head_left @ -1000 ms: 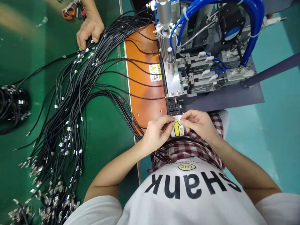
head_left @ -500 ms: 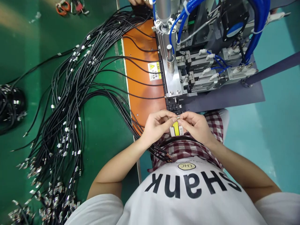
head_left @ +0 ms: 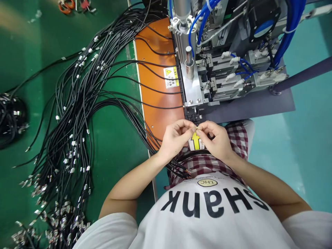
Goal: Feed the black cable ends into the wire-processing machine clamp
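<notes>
My left hand (head_left: 175,137) and my right hand (head_left: 217,141) meet fingertip to fingertip at the near end of the machine. Both are closed in a pinch around a small, pale thing between the fingertips, too small to name. Just below the fingers a white label with a yellow arrow (head_left: 196,141) shows. A bundle of black cables (head_left: 132,116) runs under my left wrist, and its bare copper ends (head_left: 187,172) lie over my lap. Several single cables cross the orange plate (head_left: 158,119) into the machine (head_left: 193,91).
A large heap of black cables with silvery tips (head_left: 80,90) spreads over the green table (head_left: 116,138). At the left edge lies a coiled cable bundle (head_left: 12,114). Orange-handled scissors (head_left: 66,7) are at the top. Blue air hoses (head_left: 290,31) arch over the machine's cylinders.
Both hands stay pinched together, with slight finger shifts; the right fingers are bent more. More of the yellow arrow shows. A person's hand at the top edge has left the view.
</notes>
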Available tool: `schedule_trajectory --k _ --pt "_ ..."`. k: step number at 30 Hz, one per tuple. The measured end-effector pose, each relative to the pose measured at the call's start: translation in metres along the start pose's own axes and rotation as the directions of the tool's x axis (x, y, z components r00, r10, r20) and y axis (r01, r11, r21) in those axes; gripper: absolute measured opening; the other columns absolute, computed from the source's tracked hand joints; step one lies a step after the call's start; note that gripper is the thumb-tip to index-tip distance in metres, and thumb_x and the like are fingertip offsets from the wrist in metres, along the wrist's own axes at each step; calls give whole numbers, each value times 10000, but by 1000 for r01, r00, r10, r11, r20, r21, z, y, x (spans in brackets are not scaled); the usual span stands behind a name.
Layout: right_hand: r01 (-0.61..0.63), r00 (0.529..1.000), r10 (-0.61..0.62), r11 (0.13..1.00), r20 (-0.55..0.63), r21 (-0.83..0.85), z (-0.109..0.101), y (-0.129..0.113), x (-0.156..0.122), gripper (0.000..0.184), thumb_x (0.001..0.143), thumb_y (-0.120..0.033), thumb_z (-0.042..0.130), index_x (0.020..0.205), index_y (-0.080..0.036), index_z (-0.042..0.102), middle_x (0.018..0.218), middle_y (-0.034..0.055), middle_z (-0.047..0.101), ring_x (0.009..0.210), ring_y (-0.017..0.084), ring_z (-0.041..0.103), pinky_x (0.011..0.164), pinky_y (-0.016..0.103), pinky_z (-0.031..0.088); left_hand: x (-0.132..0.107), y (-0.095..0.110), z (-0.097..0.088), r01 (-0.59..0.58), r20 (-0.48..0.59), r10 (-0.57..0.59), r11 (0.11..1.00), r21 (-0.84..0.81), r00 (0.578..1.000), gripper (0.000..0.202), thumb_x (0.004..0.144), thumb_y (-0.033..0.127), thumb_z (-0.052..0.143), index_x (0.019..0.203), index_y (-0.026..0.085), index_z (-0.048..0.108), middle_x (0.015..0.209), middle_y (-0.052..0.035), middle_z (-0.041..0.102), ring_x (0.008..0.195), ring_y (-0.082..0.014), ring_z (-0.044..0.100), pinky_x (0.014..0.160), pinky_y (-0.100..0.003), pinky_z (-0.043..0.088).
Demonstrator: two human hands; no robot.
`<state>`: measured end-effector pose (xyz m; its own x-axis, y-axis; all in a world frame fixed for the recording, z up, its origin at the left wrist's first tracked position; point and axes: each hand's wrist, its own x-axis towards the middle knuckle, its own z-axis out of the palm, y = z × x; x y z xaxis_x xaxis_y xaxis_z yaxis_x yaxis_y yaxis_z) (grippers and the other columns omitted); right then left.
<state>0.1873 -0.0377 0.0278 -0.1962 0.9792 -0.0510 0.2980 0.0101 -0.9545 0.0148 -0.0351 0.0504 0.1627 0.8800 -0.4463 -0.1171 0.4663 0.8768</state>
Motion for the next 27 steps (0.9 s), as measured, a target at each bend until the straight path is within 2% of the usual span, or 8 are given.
schedule_trajectory --k 6,13,16,19,27 --pt "-90 995 86 992 44 89 -13 -8 2 143 911 -338 675 930 -200 706 744 -5 684 610 117 588 557 267 394 1 -1 1 -78 21 76 993 94 997 304 829 426 763 857 151 636 632 30 536 504 -54 444 449 -170 371" --pt "-45 999 45 998 6 47 -13 -11 3 117 921 -312 650 874 -208 671 802 19 686 681 140 597 636 286 459 0 0 3 -99 55 92 986 133 994 281 805 389 782 838 147 643 677 10 585 562 -71 495 496 -179 406" --pt "-149 988 136 967 75 205 -12 -9 4 178 912 -378 672 893 -201 675 763 16 678 633 134 594 599 277 475 0 0 3 -77 36 74 990 115 997 292 808 406 779 847 148 646 657 17 570 544 -70 484 482 -181 393" --pt "-238 970 207 918 129 318 -12 -6 4 232 846 -407 756 899 -190 694 752 12 683 621 129 598 576 262 482 1 -2 3 -75 30 72 992 101 997 302 818 421 770 848 148 644 645 26 552 537 -66 479 483 -181 396" --pt "-259 966 234 892 110 370 -9 -5 5 208 808 -358 800 865 -183 704 763 9 689 664 126 618 592 247 486 1 -2 2 -91 36 87 989 121 996 286 815 396 779 854 148 643 671 20 573 554 -66 490 499 -179 415"
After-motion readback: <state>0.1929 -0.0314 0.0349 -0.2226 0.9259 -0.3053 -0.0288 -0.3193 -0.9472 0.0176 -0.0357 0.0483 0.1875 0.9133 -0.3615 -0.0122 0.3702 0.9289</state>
